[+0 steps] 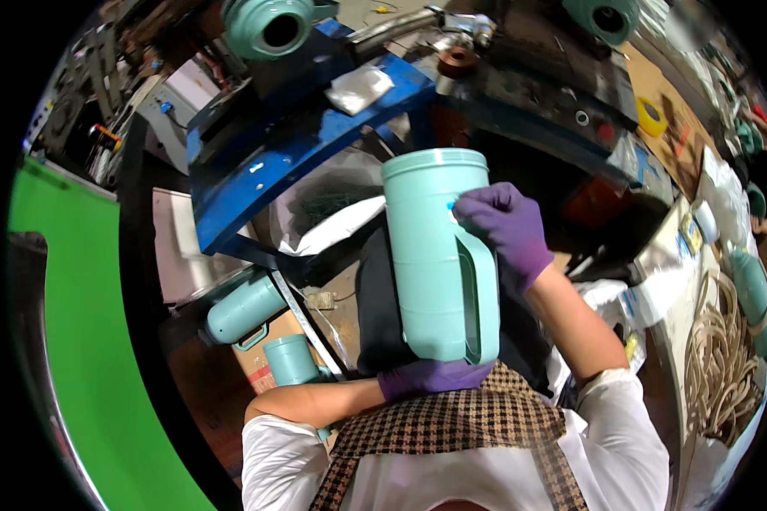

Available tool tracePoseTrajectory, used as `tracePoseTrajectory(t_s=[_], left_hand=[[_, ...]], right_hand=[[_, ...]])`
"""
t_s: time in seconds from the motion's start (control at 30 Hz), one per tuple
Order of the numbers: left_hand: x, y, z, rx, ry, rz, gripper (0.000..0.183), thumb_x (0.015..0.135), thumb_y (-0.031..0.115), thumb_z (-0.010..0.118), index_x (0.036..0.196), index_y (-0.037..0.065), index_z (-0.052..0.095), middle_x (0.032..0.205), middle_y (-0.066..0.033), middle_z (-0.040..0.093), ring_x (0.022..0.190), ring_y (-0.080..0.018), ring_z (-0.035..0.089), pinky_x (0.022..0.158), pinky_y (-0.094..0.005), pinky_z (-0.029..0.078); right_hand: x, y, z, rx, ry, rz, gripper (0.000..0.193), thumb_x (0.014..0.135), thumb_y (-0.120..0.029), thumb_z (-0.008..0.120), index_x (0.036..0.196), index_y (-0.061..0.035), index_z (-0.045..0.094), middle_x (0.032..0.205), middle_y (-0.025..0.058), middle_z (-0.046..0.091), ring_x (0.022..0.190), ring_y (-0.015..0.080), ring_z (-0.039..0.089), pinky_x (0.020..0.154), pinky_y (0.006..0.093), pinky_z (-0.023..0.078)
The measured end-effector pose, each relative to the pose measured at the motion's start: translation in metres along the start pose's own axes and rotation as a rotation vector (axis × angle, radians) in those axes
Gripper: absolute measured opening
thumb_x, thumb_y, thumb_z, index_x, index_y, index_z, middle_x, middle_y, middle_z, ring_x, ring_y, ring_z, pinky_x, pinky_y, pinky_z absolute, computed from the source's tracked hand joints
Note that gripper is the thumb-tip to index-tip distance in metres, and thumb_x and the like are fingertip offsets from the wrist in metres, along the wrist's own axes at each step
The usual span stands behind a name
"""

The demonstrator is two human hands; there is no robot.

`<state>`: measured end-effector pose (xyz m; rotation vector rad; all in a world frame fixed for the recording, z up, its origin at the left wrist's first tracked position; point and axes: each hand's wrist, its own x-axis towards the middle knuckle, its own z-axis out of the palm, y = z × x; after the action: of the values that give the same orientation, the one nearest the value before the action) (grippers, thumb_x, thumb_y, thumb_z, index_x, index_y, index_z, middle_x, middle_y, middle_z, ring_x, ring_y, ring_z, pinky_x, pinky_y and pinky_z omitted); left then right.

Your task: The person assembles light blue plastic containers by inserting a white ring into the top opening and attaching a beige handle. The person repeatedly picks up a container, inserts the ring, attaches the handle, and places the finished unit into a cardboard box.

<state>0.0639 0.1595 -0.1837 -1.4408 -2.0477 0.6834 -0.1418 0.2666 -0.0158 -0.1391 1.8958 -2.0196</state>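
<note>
A mint-green plastic jug (430,247) with a long side handle (484,289) stands tilted slightly in front of my body. My left hand (435,377), in a purple glove, is curled against the jug's bottom end and holds it; its fingertips are partly hidden. At the jug's upper side, just above the handle, my right hand (507,226) is closed in a pinch, also gloved in purple. A small pale blue-white spot shows by its fingertips, too small to name.
Ahead is a blue metal bench (307,162) with a white packet (360,88). Two similar jugs (245,311) lie at lower left, by a green panel (85,341). Yellow tape (651,117) sits at right, above a bundle of beige strips (716,366).
</note>
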Motion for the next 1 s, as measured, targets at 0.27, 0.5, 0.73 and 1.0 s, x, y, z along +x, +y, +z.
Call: tracePoseTrajectory(t_s=[0.27,0.5,0.73,1.0], left_hand=[[-0.077,-0.117,-0.126,-0.799,0.104,-1.039,0.099,0.074,0.049,0.083,0.148,0.002,0.037,0.153,-0.0249,0.034,0.134,-0.0411,0.042,0.108,-0.0472,0.039],[-0.110,-0.032,-0.172,-0.975,0.741,-2.106,0.070,0.084,0.021,0.073,0.143,-0.003,0.044,0.145,-0.0281,0.042,0.133,-0.0447,0.046,0.107,-0.0452,0.041],[-0.105,-0.097,-0.161,-0.867,1.515,-2.087,0.064,0.098,0.018,0.055,0.154,0.008,0.028,0.138,-0.0153,0.052,0.104,-0.0270,0.064,0.075,-0.0367,0.059],[-0.141,-0.246,-0.135,0.125,0.238,-1.494,0.074,0.078,0.011,0.078,0.146,0.007,0.049,0.151,-0.0190,0.043,0.135,-0.0330,0.048,0.108,-0.0398,0.044]], right_hand=[[0.076,0.034,-0.063,-0.158,-0.108,-0.200,0.060,0.091,-0.016,0.069,0.144,-0.0016,0.045,0.121,0.0146,0.064,0.106,0.0202,0.063,0.095,0.0333,0.050],[0.065,-0.047,0.087,-0.534,-0.358,-0.831,0.069,0.090,-0.028,0.072,0.151,-0.0171,0.041,0.124,0.0209,0.065,0.110,0.0329,0.066,0.094,0.0414,0.052],[0.210,-0.120,0.154,-0.881,0.107,-1.229,0.051,0.080,-0.037,0.076,0.124,-0.0181,0.059,0.102,0.0209,0.062,0.096,0.0383,0.064,0.078,0.0490,0.051],[-0.048,0.008,-0.163,0.121,0.100,-0.884,0.056,0.094,-0.044,0.059,0.128,0.0001,0.056,0.125,0.0131,0.062,0.112,0.0268,0.061,0.098,0.0411,0.048]])
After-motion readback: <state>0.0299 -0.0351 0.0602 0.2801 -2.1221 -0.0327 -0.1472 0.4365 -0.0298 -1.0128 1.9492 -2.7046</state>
